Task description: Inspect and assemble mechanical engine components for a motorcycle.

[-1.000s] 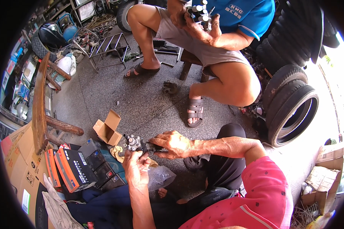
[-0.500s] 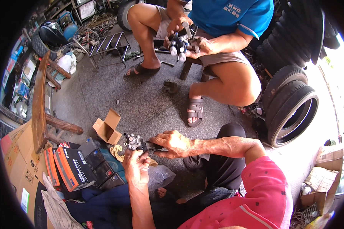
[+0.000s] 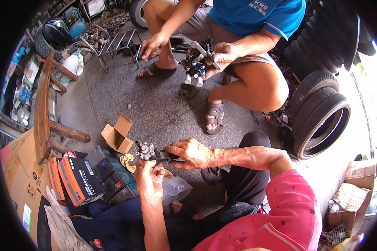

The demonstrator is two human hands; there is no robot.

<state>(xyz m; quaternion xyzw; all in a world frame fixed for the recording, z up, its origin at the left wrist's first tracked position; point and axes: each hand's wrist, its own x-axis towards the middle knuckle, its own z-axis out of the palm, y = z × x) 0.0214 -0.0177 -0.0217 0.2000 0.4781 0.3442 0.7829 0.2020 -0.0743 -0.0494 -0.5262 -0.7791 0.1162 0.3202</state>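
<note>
Low in front of me I hold a silver metal machine part [image 3: 146, 149] with rounded lugs and a dark piece on its right side. My left hand [image 3: 151, 178] pinches its lower edge from below, fingers closed. From the right, my right hand [image 3: 192, 154] grips the dark end; its fingertips are partly hidden. A yellowish cloth [image 3: 127, 162] lies just left of the part, beside an open small cardboard box [image 3: 118, 134]. Under my hands is a clear plastic bag [image 3: 174, 190].
Across from me a seated person in a blue shirt [image 3: 255, 21] holds a black and silver assembly [image 3: 197, 62]. Orange and black boxes [image 3: 80, 180] stand at my left, near a wooden bench [image 3: 44, 113]. Tyres [image 3: 320, 125] are stacked at right. A metal rack [image 3: 117, 46] stands farther back.
The other person has lowered the assembly and moved one hand off it to the left. My hands stay almost in place, with the metal part tilted slightly.
</note>
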